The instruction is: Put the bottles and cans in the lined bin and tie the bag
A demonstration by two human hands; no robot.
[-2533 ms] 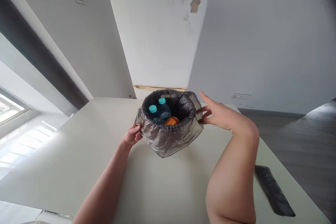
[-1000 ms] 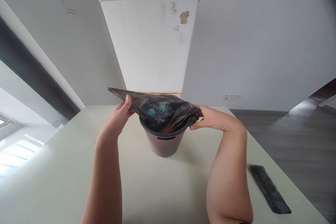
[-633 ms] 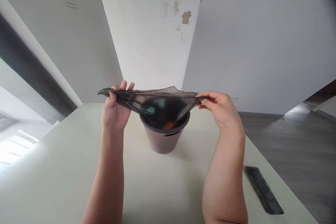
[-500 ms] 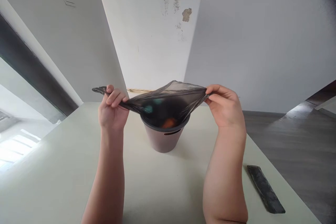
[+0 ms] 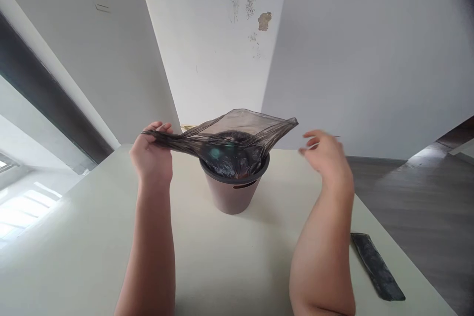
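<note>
A thin black garbage bag (image 5: 240,155) sits in a mauve trash can (image 5: 232,200) with a dark rim and an oval handle slot. Its loose upper part rises above the rim and stretches to the left. My left hand (image 5: 151,150) is closed around the gathered left end of the bag. To the right, my right hand (image 5: 326,155) is apart from the bag's free right corner, with fingers bent and spread and nothing between them. Something greenish shows dimly through the plastic; what lies inside is otherwise hidden.
The can stands on a pale table (image 5: 207,266). A flat folded black strip, plastic-looking (image 5: 377,266), lies by the table's right edge. Behind the table is a white refrigerator (image 5: 215,54) with scuffed paint, against a grey wall (image 5: 355,59).
My right hand has let go of the bag's right corner and moved slightly right. The bag's mouth has slackened and folded over the can's opening. My left hand keeps its hold.
</note>
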